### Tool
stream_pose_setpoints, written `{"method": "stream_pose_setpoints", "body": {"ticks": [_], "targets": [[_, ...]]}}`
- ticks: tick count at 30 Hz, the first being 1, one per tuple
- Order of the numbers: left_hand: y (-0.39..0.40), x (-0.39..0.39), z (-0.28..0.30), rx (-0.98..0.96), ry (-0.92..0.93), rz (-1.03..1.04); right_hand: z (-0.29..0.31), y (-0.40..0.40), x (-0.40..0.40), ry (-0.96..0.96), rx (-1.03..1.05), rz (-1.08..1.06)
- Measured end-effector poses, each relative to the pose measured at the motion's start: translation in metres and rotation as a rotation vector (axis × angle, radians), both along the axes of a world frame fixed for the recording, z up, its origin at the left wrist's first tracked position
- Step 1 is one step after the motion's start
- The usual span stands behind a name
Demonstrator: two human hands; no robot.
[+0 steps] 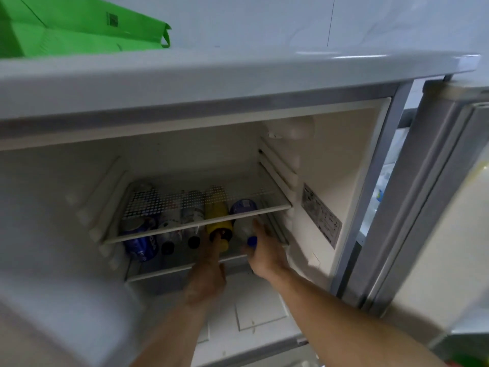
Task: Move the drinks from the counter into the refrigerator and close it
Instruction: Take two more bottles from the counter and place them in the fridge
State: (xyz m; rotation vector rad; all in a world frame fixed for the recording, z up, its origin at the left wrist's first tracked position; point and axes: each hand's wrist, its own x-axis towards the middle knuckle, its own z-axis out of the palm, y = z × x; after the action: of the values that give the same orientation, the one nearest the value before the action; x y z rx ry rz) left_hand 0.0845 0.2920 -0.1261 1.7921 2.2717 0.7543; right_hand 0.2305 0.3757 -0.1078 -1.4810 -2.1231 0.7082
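Note:
The small refrigerator stands open, its door swung out to the right. On a lower shelf under the glass shelf lie several drinks: a blue can, two dark-capped bottles, a yellow bottle and a clear bottle with a blue cap. My left hand reaches in and grips the neck end of the yellow bottle. My right hand holds the clear bottle by its blue cap end. Both bottles lie on their sides.
A green bag lies on the fridge top at the upper left. The door's inner shelves at the right hold pale items. A white rounded object fills the lower left foreground, blurred.

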Motion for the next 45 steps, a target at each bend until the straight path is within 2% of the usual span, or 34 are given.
{"method": "stream_pose_setpoints", "body": {"ticks": [3,6,13,16,20,24,30,36,42,45], "targets": [[-0.032,0.006,-0.013,0.079,0.021,0.063,-0.007,-0.029,0.006,0.104,0.064,-0.084],[-0.069,0.013,-0.023,0.133,-0.092,0.090,-0.016,-0.061,0.015,0.241,0.011,-0.134],[-0.149,0.030,-0.080,0.155,-0.231,0.145,-0.062,-0.137,0.044,0.265,-0.074,-0.194],[-0.180,0.037,-0.100,0.080,-0.267,0.175,-0.083,-0.170,0.062,0.259,-0.110,-0.242],[-0.212,0.040,-0.117,-0.166,-0.280,0.163,-0.106,-0.209,0.091,0.270,-0.214,-0.322],[-0.240,0.051,-0.141,-0.317,-0.290,0.128,-0.125,-0.247,0.131,0.240,-0.287,-0.398],[-0.279,0.095,-0.169,-0.504,-0.247,0.077,-0.152,-0.319,0.227,0.248,-0.381,-0.645],[-0.339,0.156,-0.196,-0.510,-0.224,0.012,-0.181,-0.420,0.337,0.275,-0.418,-0.949],[-0.401,0.190,-0.213,-0.614,-0.312,-0.121,-0.208,-0.535,0.411,0.328,-0.557,-1.186],[-0.430,0.207,-0.223,-0.543,-0.401,-0.041,-0.217,-0.582,0.430,0.376,-0.617,-1.319]]}}
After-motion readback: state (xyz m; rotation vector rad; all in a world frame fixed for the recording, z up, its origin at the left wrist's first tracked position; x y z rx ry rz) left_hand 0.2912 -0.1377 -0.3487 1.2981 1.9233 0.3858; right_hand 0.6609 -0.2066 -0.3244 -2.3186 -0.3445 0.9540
